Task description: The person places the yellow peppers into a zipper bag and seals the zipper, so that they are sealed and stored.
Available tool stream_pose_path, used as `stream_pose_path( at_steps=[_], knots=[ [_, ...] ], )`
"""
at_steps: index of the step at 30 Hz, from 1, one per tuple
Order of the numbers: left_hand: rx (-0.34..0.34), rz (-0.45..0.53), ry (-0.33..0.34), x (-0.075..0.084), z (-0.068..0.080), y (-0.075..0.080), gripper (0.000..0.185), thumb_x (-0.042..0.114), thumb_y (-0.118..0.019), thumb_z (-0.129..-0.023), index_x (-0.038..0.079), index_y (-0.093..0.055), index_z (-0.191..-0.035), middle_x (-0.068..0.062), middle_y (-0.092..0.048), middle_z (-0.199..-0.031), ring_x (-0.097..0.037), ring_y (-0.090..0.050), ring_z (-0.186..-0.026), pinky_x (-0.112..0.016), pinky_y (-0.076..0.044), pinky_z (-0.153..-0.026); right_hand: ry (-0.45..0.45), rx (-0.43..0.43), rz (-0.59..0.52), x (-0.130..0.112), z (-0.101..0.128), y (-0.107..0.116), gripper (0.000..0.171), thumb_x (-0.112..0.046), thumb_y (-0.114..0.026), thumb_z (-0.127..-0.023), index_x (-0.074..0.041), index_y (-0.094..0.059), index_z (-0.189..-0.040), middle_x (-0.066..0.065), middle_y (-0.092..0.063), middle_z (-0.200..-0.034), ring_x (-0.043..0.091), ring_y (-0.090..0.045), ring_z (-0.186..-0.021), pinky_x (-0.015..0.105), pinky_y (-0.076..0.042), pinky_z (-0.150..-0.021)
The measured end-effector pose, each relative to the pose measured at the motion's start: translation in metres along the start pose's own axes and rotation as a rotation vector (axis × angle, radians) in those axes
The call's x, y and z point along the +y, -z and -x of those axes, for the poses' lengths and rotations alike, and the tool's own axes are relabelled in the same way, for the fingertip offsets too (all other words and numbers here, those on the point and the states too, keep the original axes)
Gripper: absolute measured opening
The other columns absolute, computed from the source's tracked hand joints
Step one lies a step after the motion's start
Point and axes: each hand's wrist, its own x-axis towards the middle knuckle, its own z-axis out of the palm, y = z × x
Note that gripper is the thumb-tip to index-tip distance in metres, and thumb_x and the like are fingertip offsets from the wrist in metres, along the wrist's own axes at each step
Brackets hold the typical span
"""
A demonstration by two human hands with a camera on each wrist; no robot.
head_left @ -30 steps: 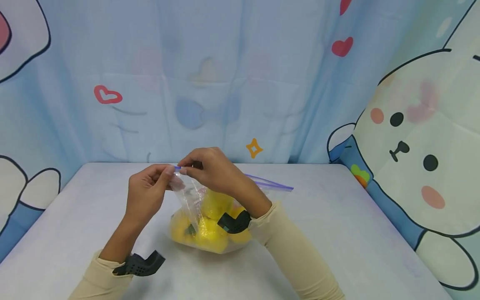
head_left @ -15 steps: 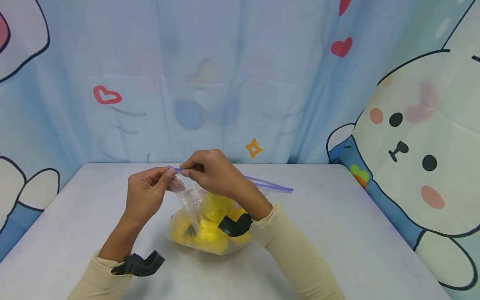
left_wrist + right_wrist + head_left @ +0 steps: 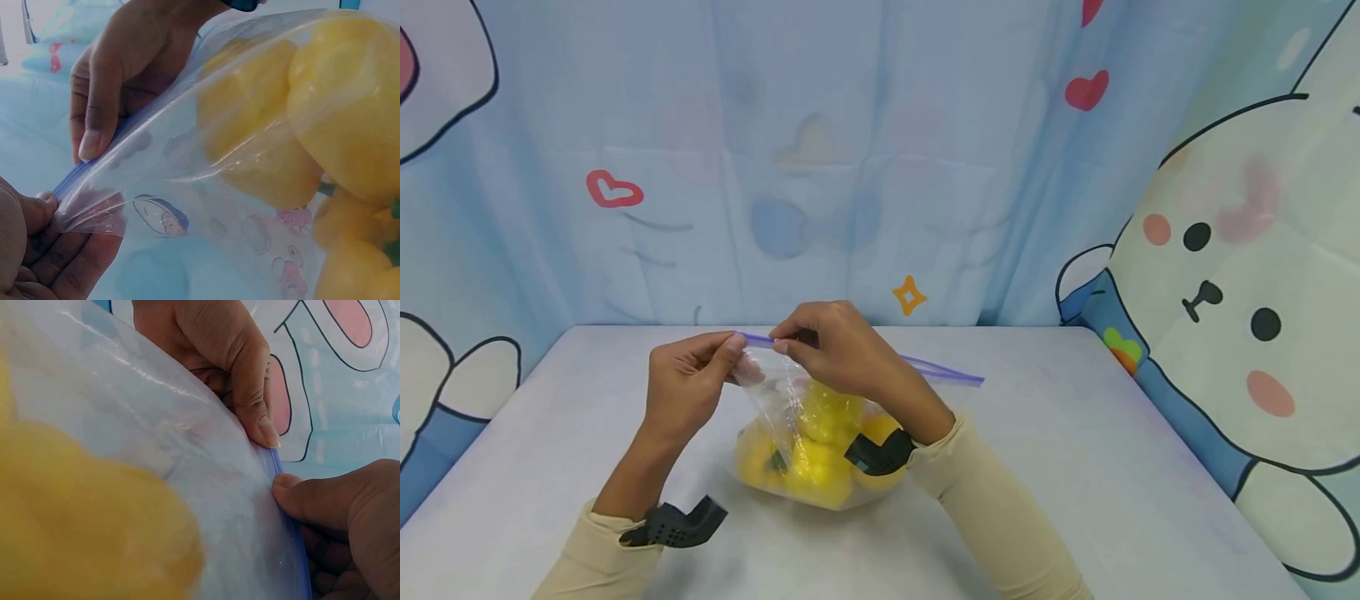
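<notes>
A clear zip bag (image 3: 769, 390) stands on the table, holding several yellow bell peppers (image 3: 820, 471). Green stems show through the plastic in the left wrist view. My left hand (image 3: 685, 383) pinches the left end of the bag's purple zip strip (image 3: 70, 177) between thumb and fingers. Just to the right, my right hand (image 3: 835, 343) pinches the same strip, with a short length of it visible between the two hands. Beyond the right wrist, the rest of the strip runs to the right, where its two edges look apart.
The white tabletop (image 3: 1075, 467) extends around the bag on both sides. A light blue curtain (image 3: 865, 167) with cartoon prints hangs behind the table's far edge. Each wrist wears a black camera mount (image 3: 677, 525) over a beige sleeve.
My right hand has slid slightly to the right along the zip strip. The hands are farther apart, and more purple strip shows between them.
</notes>
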Motion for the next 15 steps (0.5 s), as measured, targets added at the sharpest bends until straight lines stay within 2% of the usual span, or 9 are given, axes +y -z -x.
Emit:
stream_pose_path(
  at_steps=[6, 15],
  knots=[
    [-0.021, -0.024, -0.007, 0.0023, -0.0001, 0.0038, 0.014, -0.004, -0.061, -0.091, -0.010, -0.072, -0.097, -0.013, -0.069, -0.068, -0.012, -0.068, -0.061, -0.027, -0.057, -0.060, -0.021, -0.015, 0.002, 0.0006, 0.0000, -0.0003, 0.015, -0.008, -0.064, -0.092, -0.003, -0.073, -0.103, 0.001, -0.068, -0.091, 0.008, -0.055, -0.071, 0.018, -0.049, -0.065],
    [-0.076, -0.055, 0.096, 0.0097, -0.0006, 0.0048, 0.018, 0.008, -0.062, -0.094, -0.006, -0.071, -0.100, -0.013, -0.071, -0.076, -0.015, -0.069, -0.067, -0.029, -0.058, -0.066, -0.086, -0.082, -0.087, -0.0019, -0.0060, 0.0072, 0.017, -0.009, -0.062, -0.094, -0.002, -0.072, -0.106, 0.001, -0.069, -0.095, 0.009, -0.060, -0.077, 0.020, -0.051, -0.071]
  ],
)
